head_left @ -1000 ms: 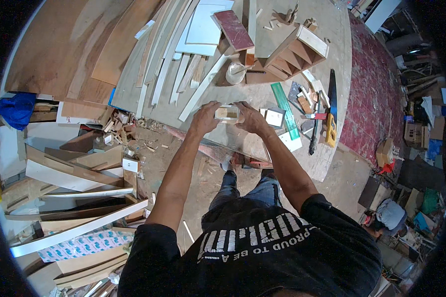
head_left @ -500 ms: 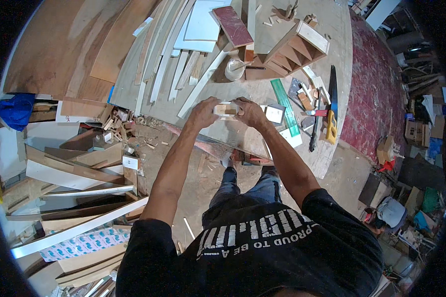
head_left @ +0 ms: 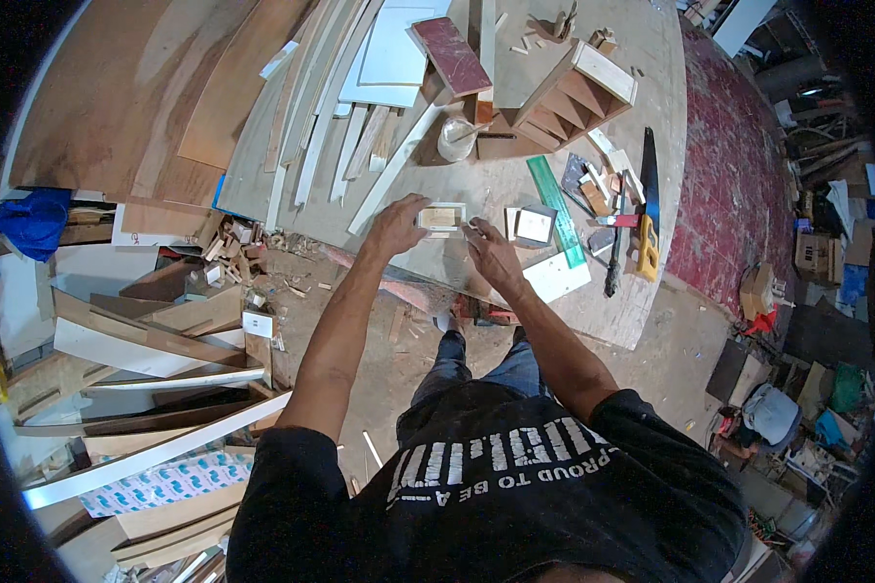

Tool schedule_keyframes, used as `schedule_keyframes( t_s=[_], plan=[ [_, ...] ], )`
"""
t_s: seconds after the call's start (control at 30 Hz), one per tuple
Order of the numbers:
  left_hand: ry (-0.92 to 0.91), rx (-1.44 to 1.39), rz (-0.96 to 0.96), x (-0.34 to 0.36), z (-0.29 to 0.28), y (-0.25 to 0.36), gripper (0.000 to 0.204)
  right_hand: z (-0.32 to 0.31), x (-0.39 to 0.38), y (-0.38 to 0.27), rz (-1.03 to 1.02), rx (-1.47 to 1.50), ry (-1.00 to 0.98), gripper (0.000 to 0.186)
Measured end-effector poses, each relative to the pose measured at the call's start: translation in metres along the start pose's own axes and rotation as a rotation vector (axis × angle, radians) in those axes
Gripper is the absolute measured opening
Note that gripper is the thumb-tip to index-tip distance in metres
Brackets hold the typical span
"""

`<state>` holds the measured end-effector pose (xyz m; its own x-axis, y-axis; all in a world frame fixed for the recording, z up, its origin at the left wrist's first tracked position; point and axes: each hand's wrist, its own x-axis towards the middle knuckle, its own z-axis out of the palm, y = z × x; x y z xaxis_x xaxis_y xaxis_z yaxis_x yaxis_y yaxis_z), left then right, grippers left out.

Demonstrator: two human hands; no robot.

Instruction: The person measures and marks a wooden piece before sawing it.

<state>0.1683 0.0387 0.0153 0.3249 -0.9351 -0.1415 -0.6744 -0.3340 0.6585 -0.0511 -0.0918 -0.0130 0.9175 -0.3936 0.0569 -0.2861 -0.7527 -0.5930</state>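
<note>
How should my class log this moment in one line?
Left hand: touching pale box | right hand: near box's right end, contact unclear | rightward: green strip, saw

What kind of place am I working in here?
Most likely a woodworking shop: a handsaw with a yellow handle lies on the worktable, large wooden sheets stand out at the upper left, and curved wooden pieces are piled at the left.
</note>
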Motion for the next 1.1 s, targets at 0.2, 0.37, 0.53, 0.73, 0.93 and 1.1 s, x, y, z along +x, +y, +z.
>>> schedule_keyframes(
  t_s=[0.2, 0.37, 0.53, 0.73, 0.93, 1.1],
  plan=[
    [0.026, -0.011, 0.005, 0.001, 0.001, 0.002, 0.062, -0.003, 0.006, 0.001, 0.036, -0.035, -0.112, 0.055],
    [0.041, -0.011, -0.005, -0.005, 0.003, -0.006, 0.062, -0.02, 0.028, -0.009, 0.123, 0.297, -0.057, 0.066],
    [-0.003, -0.078, -0.035, 0.001, 0.002, 0.002, 0.066, -0.018, 0.049, 0.001, 0.02, 0.246, -0.031, 0.071],
    [0.265, -0.43, -0.298, -0.014, 0.016, 0.013, 0.055, -0.015, 0.055, 0.013, 0.022, 0.221, -0.073, 0.061],
    [0.573, -0.47, -0.35, -0.032, 0.057, -0.01, 0.032, -0.023, 0.069, -0.009, 0.037, 0.252, -0.2, 0.054],
    [0.537, -0.47, -0.445, -0.021, 0.055, 0.004, 0.031, -0.025, 0.069, -0.003, 0.027, 0.204, -0.204, 0.057]
  ],
)
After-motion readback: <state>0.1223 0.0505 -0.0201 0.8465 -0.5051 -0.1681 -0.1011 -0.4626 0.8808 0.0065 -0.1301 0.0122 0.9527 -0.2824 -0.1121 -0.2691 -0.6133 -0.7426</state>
